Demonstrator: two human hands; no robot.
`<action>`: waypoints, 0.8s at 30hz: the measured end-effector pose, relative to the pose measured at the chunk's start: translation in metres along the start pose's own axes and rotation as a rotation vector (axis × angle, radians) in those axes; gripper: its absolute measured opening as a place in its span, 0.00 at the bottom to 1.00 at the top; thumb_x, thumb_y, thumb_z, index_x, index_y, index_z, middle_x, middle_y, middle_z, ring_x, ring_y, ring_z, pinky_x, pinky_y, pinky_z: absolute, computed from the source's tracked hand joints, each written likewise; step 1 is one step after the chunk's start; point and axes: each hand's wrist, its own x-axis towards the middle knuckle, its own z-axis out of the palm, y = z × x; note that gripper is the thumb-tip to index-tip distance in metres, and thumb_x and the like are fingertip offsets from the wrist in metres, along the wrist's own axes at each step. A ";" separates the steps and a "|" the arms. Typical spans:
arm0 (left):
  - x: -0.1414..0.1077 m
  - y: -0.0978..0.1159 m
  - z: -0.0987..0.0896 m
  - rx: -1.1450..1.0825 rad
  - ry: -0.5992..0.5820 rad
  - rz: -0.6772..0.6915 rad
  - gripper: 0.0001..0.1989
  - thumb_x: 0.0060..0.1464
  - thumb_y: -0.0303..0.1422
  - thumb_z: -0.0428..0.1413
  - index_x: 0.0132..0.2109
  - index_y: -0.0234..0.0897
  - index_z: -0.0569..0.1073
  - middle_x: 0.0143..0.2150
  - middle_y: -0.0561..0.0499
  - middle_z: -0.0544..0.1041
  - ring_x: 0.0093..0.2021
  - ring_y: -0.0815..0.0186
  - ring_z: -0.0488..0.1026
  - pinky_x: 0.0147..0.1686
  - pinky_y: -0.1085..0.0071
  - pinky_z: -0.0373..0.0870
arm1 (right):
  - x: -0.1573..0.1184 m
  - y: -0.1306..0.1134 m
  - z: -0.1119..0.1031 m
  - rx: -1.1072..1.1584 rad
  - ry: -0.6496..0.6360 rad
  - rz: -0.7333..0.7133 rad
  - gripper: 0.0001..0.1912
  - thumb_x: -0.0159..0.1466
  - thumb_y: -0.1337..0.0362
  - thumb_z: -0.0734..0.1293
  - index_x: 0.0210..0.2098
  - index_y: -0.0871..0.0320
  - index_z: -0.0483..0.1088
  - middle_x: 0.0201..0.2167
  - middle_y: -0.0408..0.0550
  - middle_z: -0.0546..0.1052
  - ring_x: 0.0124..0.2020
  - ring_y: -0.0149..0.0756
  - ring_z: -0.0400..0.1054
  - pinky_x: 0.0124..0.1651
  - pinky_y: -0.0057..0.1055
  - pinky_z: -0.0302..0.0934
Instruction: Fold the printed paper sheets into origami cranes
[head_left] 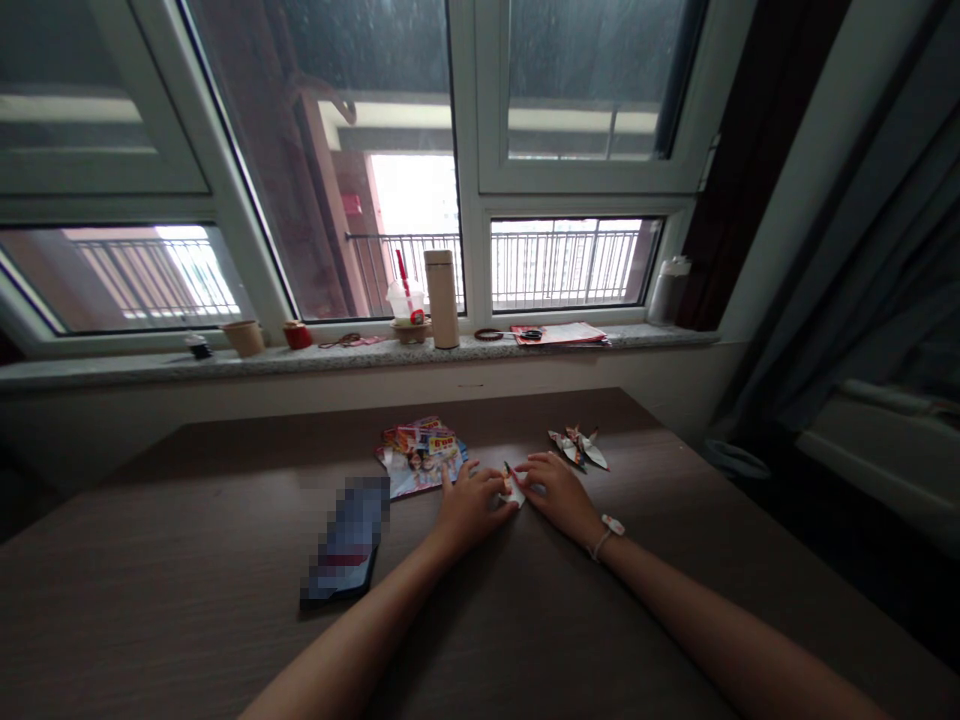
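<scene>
A small folded piece of paper point(514, 490), white with a coloured part, lies on the brown table point(247, 510) between my hands. My left hand point(471, 508) grips its left side, fingers bent round it. From the right, my right hand point(556, 490) pinches the other side with the fingertips. Just behind my left hand lies a pile of colourful printed paper point(420, 460). Folded paper shapes with pointed ends point(579, 447) rest beyond my right hand. The paper's exact folds are too small to make out.
A phone point(349, 540) with a blurred screen lies left of my left forearm. Along the windowsill point(337, 358) stand a beige flask point(442, 300), a plastic cup with a red straw point(407, 300), a brown cup point(244, 338), scissors point(530, 334) on papers and a grey bottle point(669, 292).
</scene>
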 end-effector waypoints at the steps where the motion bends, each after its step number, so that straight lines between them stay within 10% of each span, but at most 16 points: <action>1: 0.000 0.000 0.000 -0.001 0.001 -0.001 0.10 0.55 0.44 0.59 0.42 0.50 0.78 0.55 0.55 0.76 0.65 0.45 0.58 0.63 0.31 0.33 | 0.000 -0.001 -0.001 -0.006 -0.017 -0.008 0.08 0.63 0.68 0.66 0.34 0.52 0.77 0.45 0.47 0.80 0.54 0.42 0.67 0.64 0.50 0.52; 24: -0.003 -0.001 0.001 0.012 0.001 -0.021 0.15 0.55 0.49 0.58 0.47 0.53 0.77 0.57 0.58 0.76 0.66 0.45 0.56 0.63 0.32 0.21 | -0.002 0.010 -0.013 -0.030 -0.180 -0.113 0.11 0.64 0.64 0.68 0.44 0.43 0.78 0.50 0.42 0.79 0.63 0.49 0.59 0.67 0.62 0.42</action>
